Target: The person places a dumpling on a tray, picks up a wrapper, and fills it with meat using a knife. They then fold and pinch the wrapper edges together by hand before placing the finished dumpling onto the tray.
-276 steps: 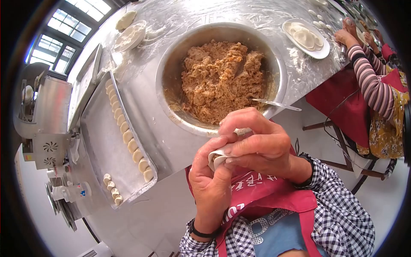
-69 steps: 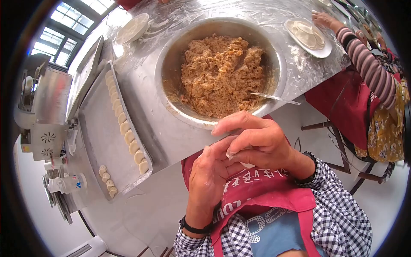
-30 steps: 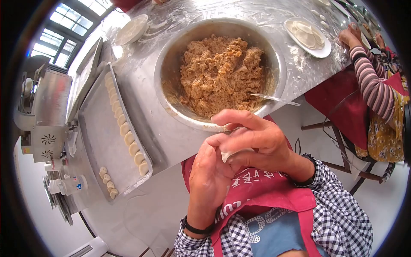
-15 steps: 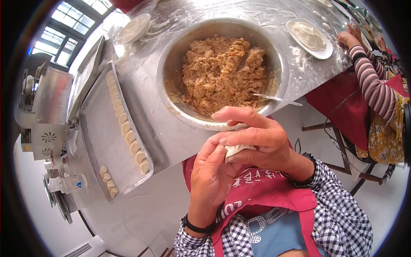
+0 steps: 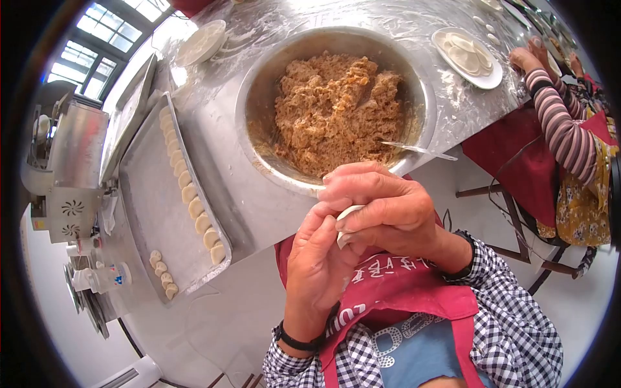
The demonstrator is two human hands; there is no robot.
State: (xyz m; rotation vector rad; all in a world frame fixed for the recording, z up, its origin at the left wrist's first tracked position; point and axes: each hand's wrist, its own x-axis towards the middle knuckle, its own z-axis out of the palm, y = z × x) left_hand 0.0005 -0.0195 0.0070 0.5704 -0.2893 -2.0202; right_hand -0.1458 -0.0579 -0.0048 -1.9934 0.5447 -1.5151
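Note:
A small white dumpling (image 5: 347, 223) is pinched between my two hands, in front of the near rim of a large metal bowl (image 5: 424, 129). My left hand (image 5: 320, 252) holds its left side with thumb and fingers. From the right, my right hand (image 5: 391, 210) presses its fingers over the dumpling and covers much of it. Brown minced filling (image 5: 336, 110) fills much of the bowl, and a thin utensil (image 5: 419, 150) sticks out over its right rim.
At the left, a metal tray (image 5: 155, 207) holds a long row of dumplings (image 5: 189, 193) and several smaller ones (image 5: 162, 268). A plate of round wrappers (image 5: 467, 55) stands at the upper right, near a co-worker's striped sleeve (image 5: 559, 126). Another plate (image 5: 201, 43) is at the upper left.
The fingers of my right hand have closed down further over the dumpling, which now shows as a narrower, more upright white edge. My left hand has barely moved.

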